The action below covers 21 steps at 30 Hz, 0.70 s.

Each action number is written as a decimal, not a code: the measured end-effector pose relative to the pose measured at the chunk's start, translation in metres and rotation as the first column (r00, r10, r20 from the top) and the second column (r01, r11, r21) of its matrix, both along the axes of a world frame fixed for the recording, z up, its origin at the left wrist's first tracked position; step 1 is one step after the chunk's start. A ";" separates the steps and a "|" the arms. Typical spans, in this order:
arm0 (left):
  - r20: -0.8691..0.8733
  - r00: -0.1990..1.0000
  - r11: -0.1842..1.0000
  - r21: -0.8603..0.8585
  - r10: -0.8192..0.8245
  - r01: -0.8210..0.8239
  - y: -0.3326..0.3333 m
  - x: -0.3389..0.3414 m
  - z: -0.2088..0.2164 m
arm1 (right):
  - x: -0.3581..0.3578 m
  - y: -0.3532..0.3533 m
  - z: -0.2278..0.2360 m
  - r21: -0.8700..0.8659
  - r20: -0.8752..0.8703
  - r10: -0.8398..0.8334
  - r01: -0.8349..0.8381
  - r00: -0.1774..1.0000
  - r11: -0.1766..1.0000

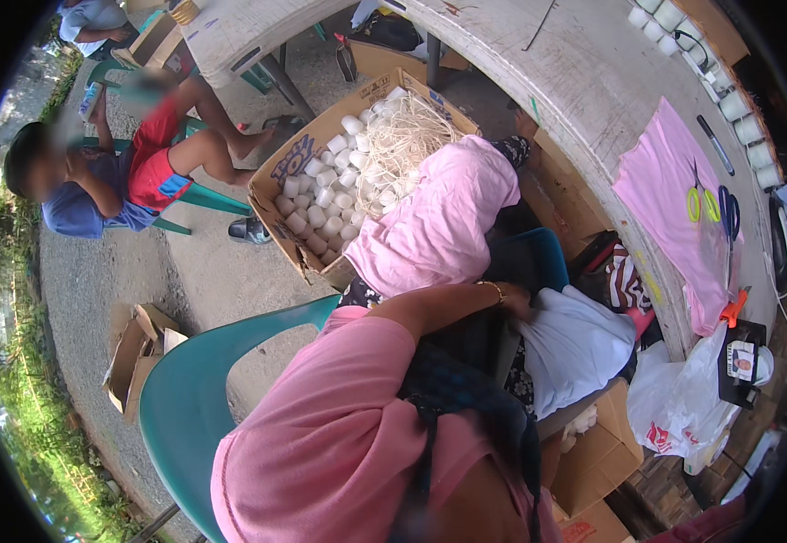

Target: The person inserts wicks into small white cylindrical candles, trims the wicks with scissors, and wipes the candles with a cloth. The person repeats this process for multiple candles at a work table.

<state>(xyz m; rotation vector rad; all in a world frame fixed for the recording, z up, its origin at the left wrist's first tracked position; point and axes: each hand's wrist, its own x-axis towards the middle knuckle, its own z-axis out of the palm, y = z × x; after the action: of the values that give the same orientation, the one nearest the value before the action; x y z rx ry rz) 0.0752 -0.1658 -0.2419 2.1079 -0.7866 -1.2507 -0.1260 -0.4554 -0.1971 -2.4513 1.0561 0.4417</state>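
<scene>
My left arm crosses my lap in a pink sleeve, with a thin bracelet at the wrist. My left hand (517, 303) is at the upper edge of a white cloth (574, 348) lying on the right side of my lap; its fingers are smeared and partly hidden. A pink cloth (439, 213) is draped over my left leg. Beyond it, an open cardboard box (271, 181) holds many short white cylinders (326, 195) and a tangle of pale string (407, 145). My right upper arm shows at the lower edge, but my right hand is out of sight.
On the table (583, 118) at right are a pink cloth piece (669, 199), yellow-handled scissors (702, 204), dark-handled scissors (729, 217), a marker (715, 145) and white cylinders (748, 129). A plastic bag (674, 398) hangs near an open carton (597, 462). Another person (122, 185) sits at left.
</scene>
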 end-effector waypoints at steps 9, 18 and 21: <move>-0.010 0.944 0.861 -0.407 0.329 -0.305 0.048 0.047 0.114 | -0.017 0.015 0.110 -0.011 0.171 -0.158 0.162 0.973 0.987; -0.840 0.517 0.339 -0.444 0.164 -0.830 0.031 -0.018 0.064 | -0.005 0.106 0.202 0.021 0.445 0.030 -0.044 0.895 0.999; 0.000 0.889 0.530 -0.802 0.459 -0.274 0.036 0.006 0.068 | 0.019 0.134 0.213 0.066 0.506 0.001 -0.040 0.863 0.997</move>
<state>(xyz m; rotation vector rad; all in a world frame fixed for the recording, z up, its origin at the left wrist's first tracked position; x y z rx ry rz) 0.0809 -0.1301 -0.1739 1.5240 -0.7306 -0.3060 -0.1072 -0.3219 0.0154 -2.3193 0.7694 -0.1599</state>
